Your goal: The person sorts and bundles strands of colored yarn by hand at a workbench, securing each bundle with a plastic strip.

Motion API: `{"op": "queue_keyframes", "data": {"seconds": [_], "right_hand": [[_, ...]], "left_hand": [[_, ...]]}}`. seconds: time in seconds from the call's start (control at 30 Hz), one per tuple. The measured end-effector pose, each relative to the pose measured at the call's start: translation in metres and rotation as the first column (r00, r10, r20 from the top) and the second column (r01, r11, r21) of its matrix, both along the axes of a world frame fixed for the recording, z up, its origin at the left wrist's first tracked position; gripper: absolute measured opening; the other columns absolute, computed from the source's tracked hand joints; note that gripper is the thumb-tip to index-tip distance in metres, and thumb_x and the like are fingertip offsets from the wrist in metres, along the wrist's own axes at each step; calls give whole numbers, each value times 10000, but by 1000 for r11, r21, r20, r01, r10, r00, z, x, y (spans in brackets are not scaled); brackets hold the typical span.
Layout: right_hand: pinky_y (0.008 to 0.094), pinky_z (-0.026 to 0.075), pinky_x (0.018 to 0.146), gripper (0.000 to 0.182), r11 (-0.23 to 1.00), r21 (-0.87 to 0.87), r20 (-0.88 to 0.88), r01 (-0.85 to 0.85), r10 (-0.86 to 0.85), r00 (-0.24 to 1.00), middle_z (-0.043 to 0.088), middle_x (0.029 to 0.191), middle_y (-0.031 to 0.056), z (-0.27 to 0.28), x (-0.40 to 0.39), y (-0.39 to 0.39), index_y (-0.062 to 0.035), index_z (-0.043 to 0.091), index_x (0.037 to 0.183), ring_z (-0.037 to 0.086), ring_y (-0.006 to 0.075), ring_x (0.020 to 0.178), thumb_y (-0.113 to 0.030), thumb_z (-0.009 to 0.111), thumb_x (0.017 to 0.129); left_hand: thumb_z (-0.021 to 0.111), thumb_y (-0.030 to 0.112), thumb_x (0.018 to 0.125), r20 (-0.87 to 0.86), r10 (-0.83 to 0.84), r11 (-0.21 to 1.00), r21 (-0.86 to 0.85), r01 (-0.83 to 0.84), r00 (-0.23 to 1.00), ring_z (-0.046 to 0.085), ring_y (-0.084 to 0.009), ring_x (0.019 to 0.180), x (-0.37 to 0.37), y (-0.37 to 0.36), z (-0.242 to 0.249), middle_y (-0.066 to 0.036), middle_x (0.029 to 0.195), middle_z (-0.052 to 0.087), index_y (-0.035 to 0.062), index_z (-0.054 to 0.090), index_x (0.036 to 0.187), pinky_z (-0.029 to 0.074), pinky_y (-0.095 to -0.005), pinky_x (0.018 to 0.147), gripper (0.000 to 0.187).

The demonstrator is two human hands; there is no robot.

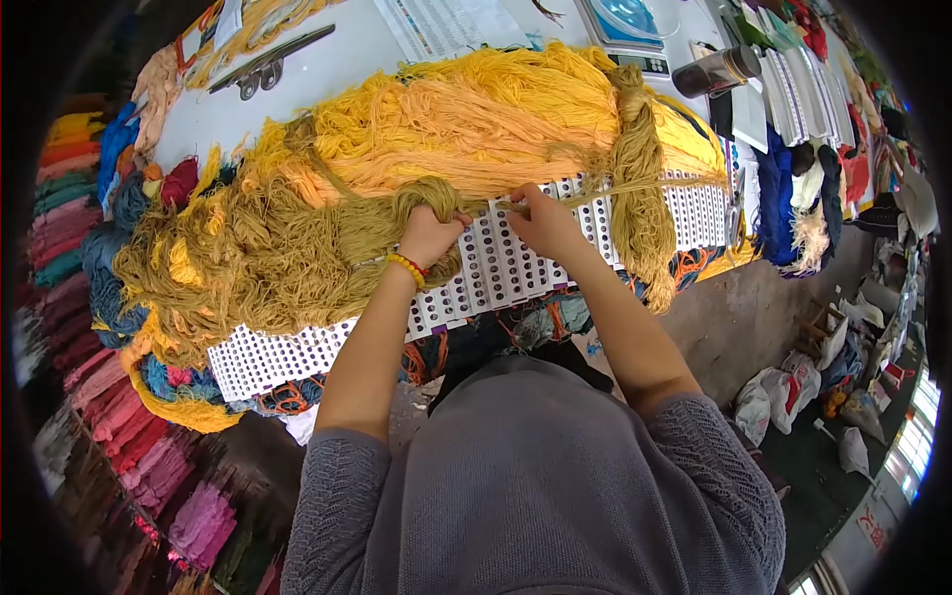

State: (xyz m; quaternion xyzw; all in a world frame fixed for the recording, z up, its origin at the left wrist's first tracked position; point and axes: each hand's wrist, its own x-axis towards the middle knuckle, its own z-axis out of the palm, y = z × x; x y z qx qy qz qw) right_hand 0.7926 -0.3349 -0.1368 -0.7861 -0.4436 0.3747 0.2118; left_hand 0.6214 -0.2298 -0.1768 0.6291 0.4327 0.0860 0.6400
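Note:
My left hand (431, 238), with a yellow beaded bracelet (407, 266) at its wrist, is closed on a looped bundle of olive yarn (428, 197). To its right, my right hand (543, 220) pinches a thin olive strand, which runs rightward to a hanging olive hank (638, 159). Under both hands lies a white perforated board (501, 260) with rows of round holes. A large tangled mass of olive yarn (268, 238) covers the board's left part. Bright yellow yarn (516, 84) and peach yarn (436, 124) are heaped just behind my hands.
At the back stand a digital scale (640, 61) and a dark cylindrical cup (716, 71). Scissors (263, 74) and a printed sheet (446, 25) lie on the white table. Coloured hanks (84, 297) are stacked at the left; bags (783, 397) sit on the floor at right.

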Motion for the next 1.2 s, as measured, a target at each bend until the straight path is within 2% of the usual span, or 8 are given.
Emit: {"op": "queue_keyframes", "data": {"seconds": [0.07, 0.27, 0.6, 0.83, 0.93, 1.03, 1.13, 1.2], "right_hand": [[396, 450, 615, 298, 996, 88, -6, -2, 3, 1000, 591, 748, 181, -7, 0, -2, -28, 476, 951, 579, 331, 711, -206, 593, 743], [400, 446, 603, 290, 993, 113, -36, 29, -25, 999, 589, 718, 175, -14, 1, -5, -41, 486, 950, 577, 331, 693, -211, 599, 744], [398, 443, 598, 273, 993, 95, -55, 63, -58, 997, 587, 703, 164, -14, 1, -6, -58, 502, 948, 574, 329, 680, -206, 600, 740], [384, 450, 597, 253, 990, 98, -70, 99, -92, 993, 601, 722, 149, -11, -1, -8, -61, 504, 938, 586, 305, 689, -189, 603, 743], [378, 452, 593, 238, 986, 102, -91, 131, -122, 988, 602, 722, 145, -14, -2, -7, -56, 511, 918, 588, 301, 688, -184, 608, 743], [343, 448, 576, 195, 973, 188, -62, 135, -125, 990, 599, 717, 130, -26, -2, -12, -45, 524, 894, 584, 264, 656, -166, 599, 762], [305, 437, 554, 143, 938, 281, -66, 204, -194, 979, 591, 711, 119, -36, -2, -15, -31, 535, 858, 569, 221, 608, -149, 578, 789], [299, 431, 543, 130, 911, 283, -118, 301, -278, 953, 586, 704, 121, -37, -2, -16, -25, 539, 833, 557, 216, 591, -147, 567, 798]], "left_hand": [[640, 168, 676, -21, -4, 999, 48, 5, 1000, 566, -186, 593, 1, 1, 8, -103, 685, 617, -23, 622, 763, 449, -304, 576, 211], [678, 141, 698, -159, 26, 1000, 11, -24, 987, 527, -102, 568, 10, -2, 14, -33, 672, 594, -15, 607, 748, 431, -249, 532, 179], [670, 199, 706, -131, 51, 999, 16, -49, 990, 536, -140, 517, 4, -6, 14, -58, 616, 593, -34, 614, 740, 427, -271, 515, 241], [698, 119, 710, -30, 380, 851, -380, -362, 924, 454, -50, 471, -3, -17, 31, 11, 580, 547, 49, 618, 713, 351, -181, 424, 106], [658, 102, 746, 192, 395, 828, -498, -258, 898, 431, -64, 467, -2, -22, 26, 9, 626, 538, 39, 587, 766, 329, -187, 411, 97], [550, 203, 838, 277, 566, 530, -843, -86, 777, 449, -90, 517, 11, -31, 44, -22, 741, 546, 26, 526, 936, 317, -196, 421, 203], [515, 255, 858, 408, 415, 502, -848, 169, 813, 461, -87, 539, 12, -30, 33, -30, 762, 555, 45, 523, 1011, 313, -193, 423, 260], [487, 285, 870, 373, 347, 592, -799, 108, 860, 470, -81, 555, 18, -28, 29, -31, 821, 568, 67, 518, 1074, 312, -190, 423, 300]]}}
